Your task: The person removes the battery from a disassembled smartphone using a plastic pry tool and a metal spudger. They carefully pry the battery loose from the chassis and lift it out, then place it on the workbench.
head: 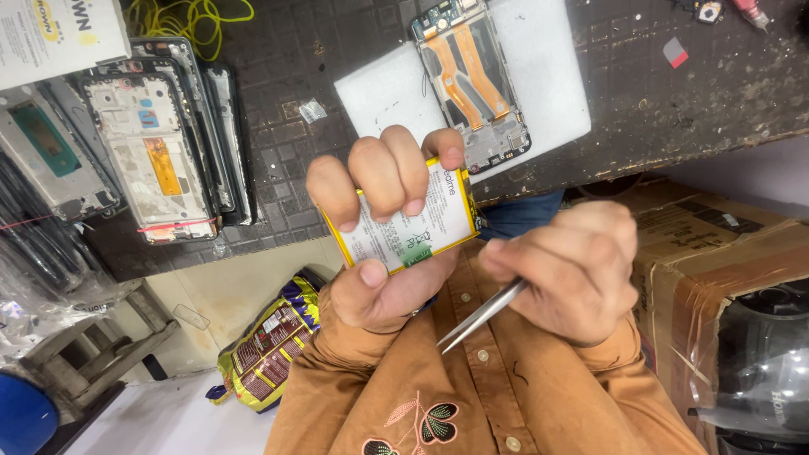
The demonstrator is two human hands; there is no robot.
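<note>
Item one: flat phone battery (411, 226), a thin rectangular slab, white printed face, yellow wrap along the edges, a small green patch at its lower end. My left hand (383, 236) is clamped on it, three fingers curled over the top face and the thumb pressed to the lower edge, holding it up above my lap, just off the near edge of the workbench.

Item two: metal tweezers (482, 313), slim, bright steel, tapering to a fine point that aims down toward my shirt. My right hand (566, 270) is closed in a loose fist around their upper end, just beside the battery's right corner.

Item three: opened phone (474, 84), back removed, two orange flex ribbons running lengthwise over dark boards, lying on a white foam-like pad (548, 76).

Item four: stack of phone frames (164, 139) at the left, pale metal and black rims, one with an orange strip, bound by a red band.

Item five: yellow cable (190, 17), coiled at the far edge.

Surface: workbench (674, 109), dark, embossed in small squares, scuffed and dusty.

Surroundings: cardboard box (716, 244) wrapped in brown tape at the right; a crinkled yellow and brown snack bag (265, 350) on the pale floor below; my orange buttoned shirt (506, 396) with embroidered leaves.
</note>
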